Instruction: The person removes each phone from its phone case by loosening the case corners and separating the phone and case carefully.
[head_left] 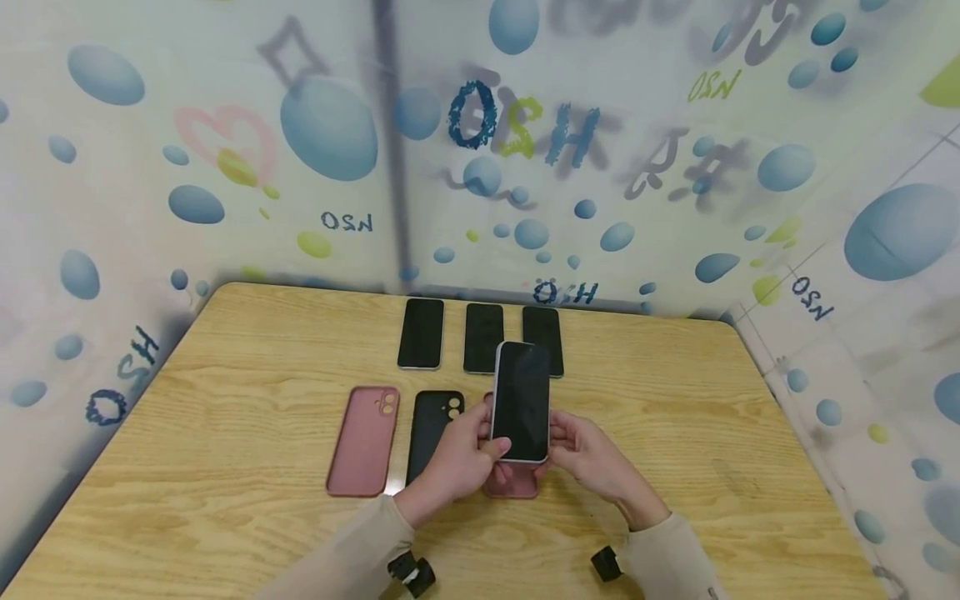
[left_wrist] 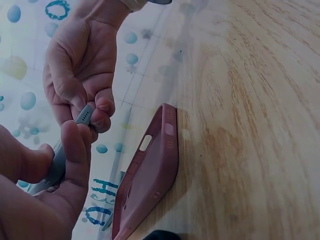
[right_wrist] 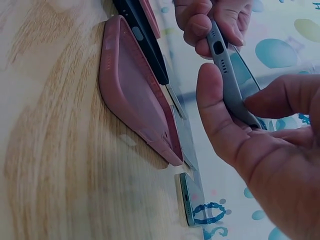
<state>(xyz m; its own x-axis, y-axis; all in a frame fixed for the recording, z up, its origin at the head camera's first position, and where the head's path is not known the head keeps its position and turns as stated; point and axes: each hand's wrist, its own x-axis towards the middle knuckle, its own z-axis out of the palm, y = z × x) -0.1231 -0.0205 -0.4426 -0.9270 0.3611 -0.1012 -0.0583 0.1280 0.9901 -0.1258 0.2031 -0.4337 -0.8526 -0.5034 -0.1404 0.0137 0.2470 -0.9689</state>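
Observation:
Both hands hold a smartphone (head_left: 522, 400) with a dark screen and pale frame, raised over the table. My left hand (head_left: 461, 454) grips its left side, thumb over the lower front corner. On the other side, my right hand (head_left: 591, 457) pinches the edge between thumb and fingers; the right wrist view shows the port and speaker holes on the phone's bottom edge (right_wrist: 225, 75). Below the phone lies a pink phone case (right_wrist: 137, 95), open side up, mostly hidden by phone and hands in the head view. A black phone case (head_left: 429, 429) lies partly behind the left hand.
Another pink phone case (head_left: 363, 442) lies at the left of the row. Farther back, three dark-screened phones (head_left: 422, 333), (head_left: 483, 337), (head_left: 543, 337) lie side by side on the wooden table (head_left: 675, 392). A patterned backdrop (head_left: 637, 108) rises behind the table's far edge.

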